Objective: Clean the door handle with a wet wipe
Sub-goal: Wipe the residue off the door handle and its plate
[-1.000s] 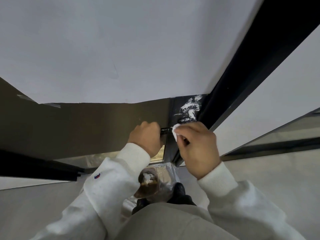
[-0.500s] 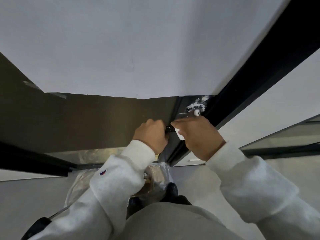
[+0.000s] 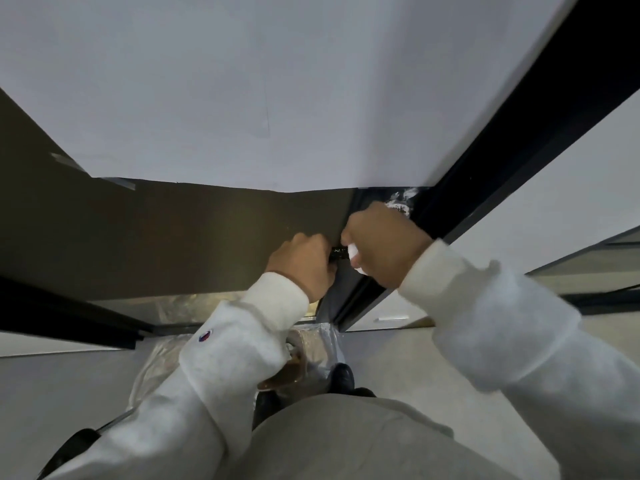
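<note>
Fingers [image 3: 313, 247] of both hands curled at the door handle [image 3: 338, 252], wipe on the right.
Door [image 3: 207, 237] edge, brown panel, white sheet above; left hand [image 3: 303, 263] grips the handle's left end, right hand [image 3: 386, 245] has fingers closed round the white wet wipe [image 3: 354, 256], pressed on the handle's right end. Only a short black bit of handle shows between hands.
</note>
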Demonstrator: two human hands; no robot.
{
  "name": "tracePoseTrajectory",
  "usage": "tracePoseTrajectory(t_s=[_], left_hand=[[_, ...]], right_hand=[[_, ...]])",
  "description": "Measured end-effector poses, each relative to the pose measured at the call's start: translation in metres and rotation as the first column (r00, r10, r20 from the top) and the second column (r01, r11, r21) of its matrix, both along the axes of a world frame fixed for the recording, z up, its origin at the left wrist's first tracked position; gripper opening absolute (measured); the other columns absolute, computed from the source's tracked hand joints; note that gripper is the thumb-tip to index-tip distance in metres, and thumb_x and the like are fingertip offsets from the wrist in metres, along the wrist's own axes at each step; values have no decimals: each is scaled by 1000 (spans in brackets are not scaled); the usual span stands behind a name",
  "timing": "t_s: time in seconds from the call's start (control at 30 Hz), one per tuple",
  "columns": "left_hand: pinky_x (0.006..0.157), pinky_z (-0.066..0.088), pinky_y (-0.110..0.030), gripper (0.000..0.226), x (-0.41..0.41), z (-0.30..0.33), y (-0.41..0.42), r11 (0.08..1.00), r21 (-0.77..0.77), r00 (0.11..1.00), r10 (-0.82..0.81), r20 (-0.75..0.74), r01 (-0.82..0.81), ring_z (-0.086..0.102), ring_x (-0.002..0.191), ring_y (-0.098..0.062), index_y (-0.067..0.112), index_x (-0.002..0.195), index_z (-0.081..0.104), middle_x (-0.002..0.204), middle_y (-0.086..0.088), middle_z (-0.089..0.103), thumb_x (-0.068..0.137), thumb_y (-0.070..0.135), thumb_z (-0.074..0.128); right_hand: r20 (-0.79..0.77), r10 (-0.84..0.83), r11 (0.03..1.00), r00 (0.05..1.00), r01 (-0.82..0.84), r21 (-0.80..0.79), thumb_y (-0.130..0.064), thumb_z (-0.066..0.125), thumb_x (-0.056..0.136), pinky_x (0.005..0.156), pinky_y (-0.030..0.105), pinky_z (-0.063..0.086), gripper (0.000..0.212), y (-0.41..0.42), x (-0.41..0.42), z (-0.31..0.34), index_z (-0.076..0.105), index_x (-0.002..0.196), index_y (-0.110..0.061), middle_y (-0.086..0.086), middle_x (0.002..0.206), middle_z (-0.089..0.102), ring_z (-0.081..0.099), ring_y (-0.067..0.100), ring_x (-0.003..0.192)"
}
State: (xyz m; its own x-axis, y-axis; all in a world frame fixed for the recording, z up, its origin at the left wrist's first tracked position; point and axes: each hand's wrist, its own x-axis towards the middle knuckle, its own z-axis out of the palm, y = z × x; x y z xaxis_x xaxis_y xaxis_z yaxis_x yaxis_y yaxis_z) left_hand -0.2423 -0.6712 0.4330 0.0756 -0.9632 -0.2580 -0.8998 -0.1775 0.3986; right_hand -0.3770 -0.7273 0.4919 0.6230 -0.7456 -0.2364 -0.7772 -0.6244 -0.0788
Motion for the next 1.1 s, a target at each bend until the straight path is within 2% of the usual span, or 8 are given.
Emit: tracePoseTrajectory(t_s=[0.1,0.23,0.37,0.5,0.6,0.7,0.83,1.1], left_hand=[[80,53,-41,25,0,3,0,1000,0,1000,-7,3,7,61,95,-42,18,111,63,103,-14,58,94,34,56],[84,55,-44,25,-1,13,-4,997,37,995,-64,75,62,61,94,-39,18,110,64,102,-12,56,92,35,58],[74,53,-39,21,-4,22,-10,989,0,971,-142,192,145,61,90,-36,22,106,66,103,-11,60,89,32,60],[75,49,-40,25,-21,25,-10,972,3,951,-230,205,235,61,97,-40,21,112,62,106,-13,60,90,31,57],[73,51,-41,22,-23,23,-13,969,6,944,-243,222,248,62,95,-40,22,107,62,102,-12,62,86,26,60],[72,52,-41,3,-19,16,-15,970,25,958,-241,158,240,62,89,-38,23,85,55,90,-9,58,86,20,55],[75,48,-37,25,-12,10,-21,958,73,955,-284,81,278,56,81,-29,28,69,40,73,5,50,85,25,59],[80,45,-35,29,-11,9,-20,981,56,982,-185,-48,188,46,83,-26,27,60,45,72,-3,59,79,10,58]], right_hand=[[265,192,934,945,-93,-345,5,52,76,69,35,52,21,29,-23,-29,64,65,-9,9,64,64,64,34,62],[454,279,860,846,-9,-511,-3,52,92,88,40,57,26,44,-44,-53,78,90,-4,11,95,78,75,28,87],[637,218,863,740,159,-480,-11,66,95,82,44,56,15,67,-55,-72,79,100,-6,9,107,76,72,32,96],[890,-136,895,435,440,-78,-8,78,86,74,37,56,14,82,-56,-81,78,100,-7,13,98,69,66,26,83],[843,-22,900,537,379,-217,2,76,85,76,25,53,24,82,-56,-77,77,107,-4,16,95,67,65,23,80],[762,-10,908,647,326,-264,6,73,84,74,37,55,26,66,-48,-72,75,108,-3,16,97,69,65,31,86],[648,44,910,760,237,-340,3,65,79,62,41,56,23,40,-22,-67,74,100,1,15,92,67,61,36,86],[701,-70,916,710,324,-237,2,74,78,67,40,58,28,80,-42,-95,73,105,-3,15,101,67,64,34,90]])
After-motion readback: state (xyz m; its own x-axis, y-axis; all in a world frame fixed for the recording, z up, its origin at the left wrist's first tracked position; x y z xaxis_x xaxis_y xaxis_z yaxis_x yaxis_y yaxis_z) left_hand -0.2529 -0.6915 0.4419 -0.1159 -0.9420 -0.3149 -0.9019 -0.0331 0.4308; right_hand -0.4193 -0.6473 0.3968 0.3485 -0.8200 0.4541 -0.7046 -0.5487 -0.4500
